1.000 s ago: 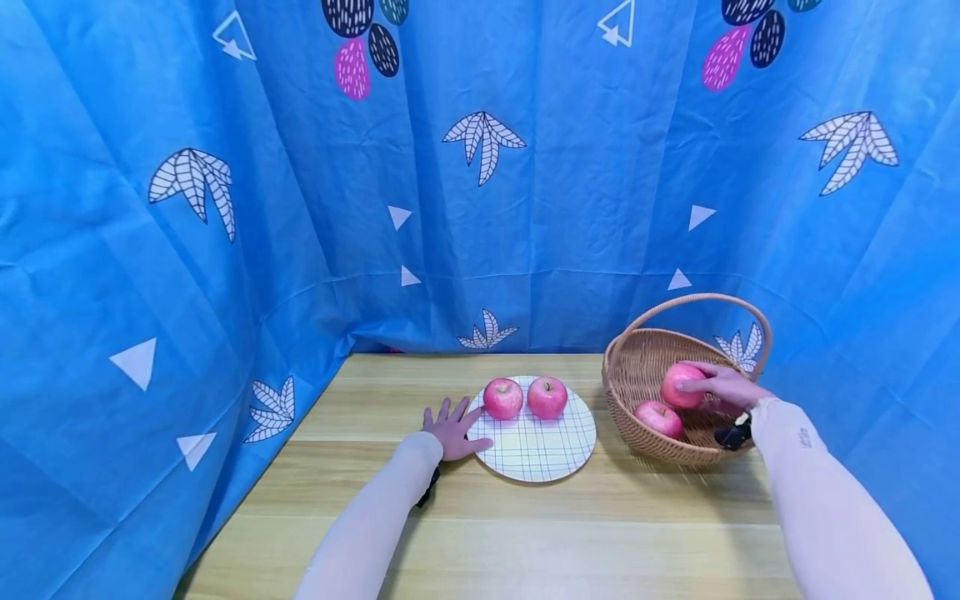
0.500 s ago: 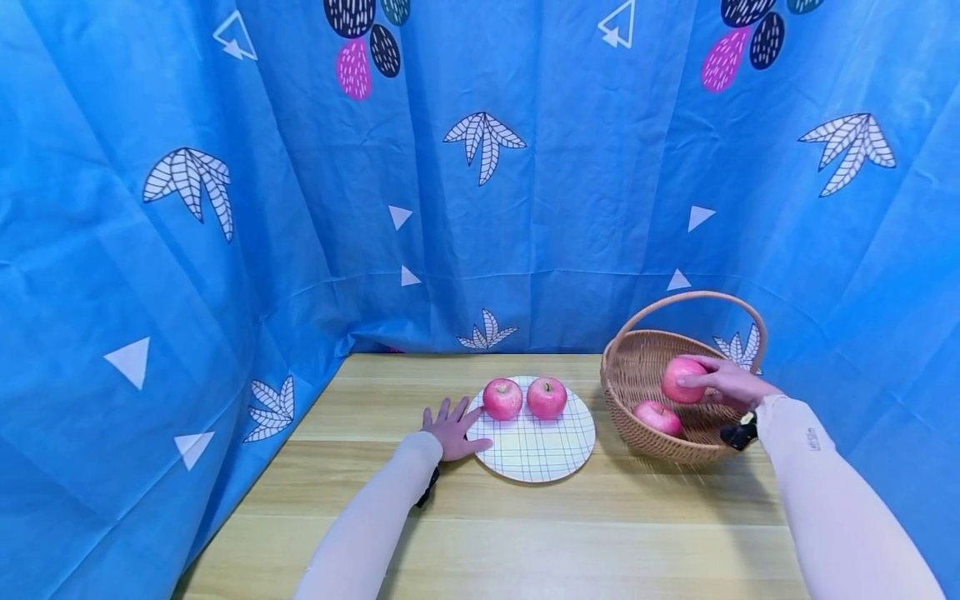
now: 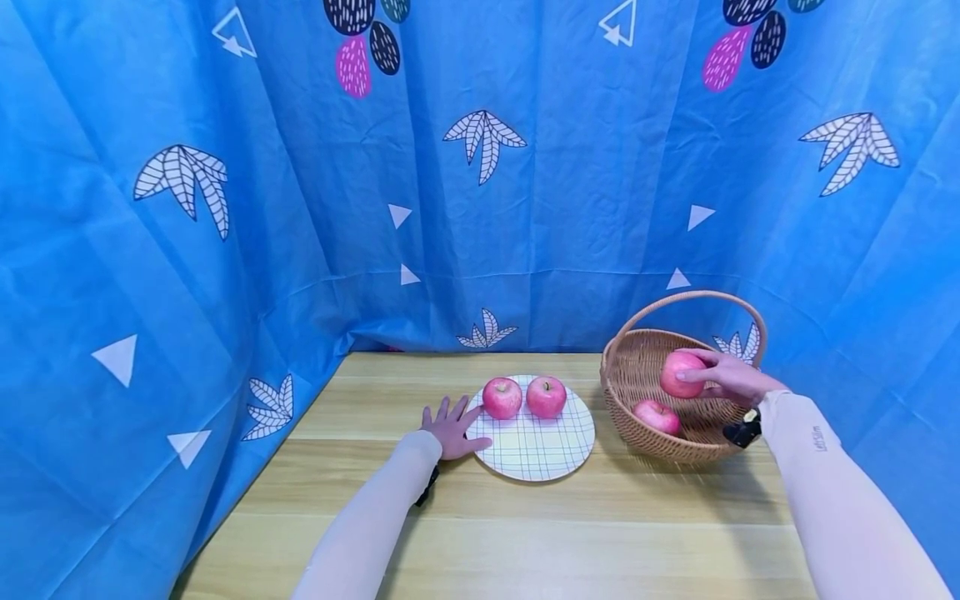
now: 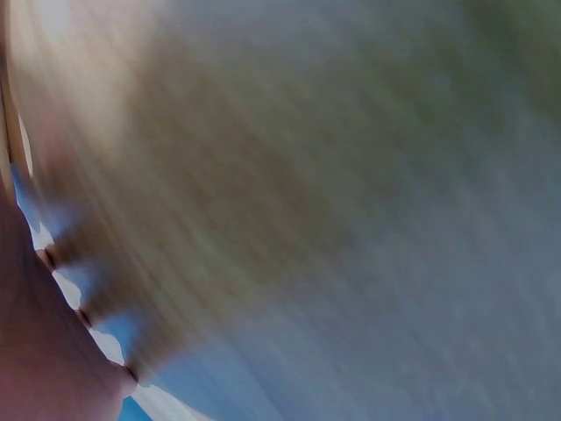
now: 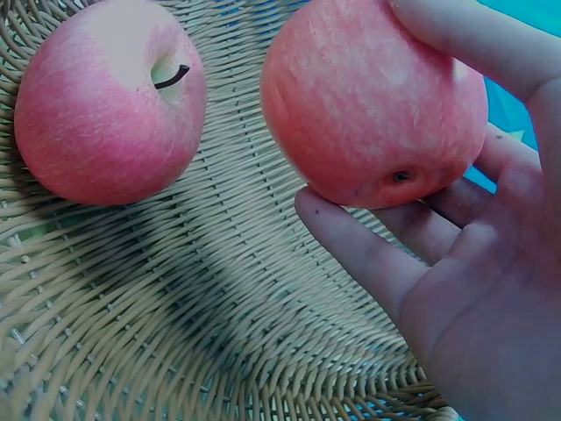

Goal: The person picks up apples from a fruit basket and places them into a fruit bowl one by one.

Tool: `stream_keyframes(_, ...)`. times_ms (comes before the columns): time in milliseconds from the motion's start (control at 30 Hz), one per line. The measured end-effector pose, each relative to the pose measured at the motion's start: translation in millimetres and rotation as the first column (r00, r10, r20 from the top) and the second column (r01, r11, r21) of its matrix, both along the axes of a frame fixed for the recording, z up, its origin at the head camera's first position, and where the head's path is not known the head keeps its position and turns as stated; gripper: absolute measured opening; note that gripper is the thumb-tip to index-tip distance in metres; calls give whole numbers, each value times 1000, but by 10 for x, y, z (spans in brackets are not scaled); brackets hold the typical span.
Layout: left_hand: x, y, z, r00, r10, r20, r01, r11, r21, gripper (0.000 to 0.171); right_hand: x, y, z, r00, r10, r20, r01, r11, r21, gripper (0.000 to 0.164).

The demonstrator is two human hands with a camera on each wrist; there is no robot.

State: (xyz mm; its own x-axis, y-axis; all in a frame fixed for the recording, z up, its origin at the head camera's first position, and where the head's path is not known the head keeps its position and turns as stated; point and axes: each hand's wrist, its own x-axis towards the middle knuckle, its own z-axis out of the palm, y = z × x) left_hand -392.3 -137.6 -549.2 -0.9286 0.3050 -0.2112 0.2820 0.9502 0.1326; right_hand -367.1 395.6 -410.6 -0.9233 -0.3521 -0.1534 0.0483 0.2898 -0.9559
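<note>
A person's right hand grips an apple over the weave of a wicker basket, well apart from the left hand, its fingers spread at the edge of a checked plate. A second apple lies in the basket, clear of the first; a third apple and a fourth apple sit on the plate, on a wooden table before a blue curtain.

Pink-red apples, white grid-patterned plate, brown basket, blue leaf-print curtain
</note>
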Motion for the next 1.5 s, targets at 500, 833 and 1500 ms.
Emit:
stream_keyframes(500,-21,3,-5,1000,3,9,-3,1000,9,96,68,-63,158,997,15,-81,-11,999,52,76)
stream_keyframes(833,4,3,19,1000,17,18,-17,1000,9,95,121,-90,258,991,38,-128,-25,994,103,74)
stream_keyframes(1500,-6,-19,-46,1000,-2,-26,3,999,34,95,385,-200,437,969,60,-241,21,947,321,64)
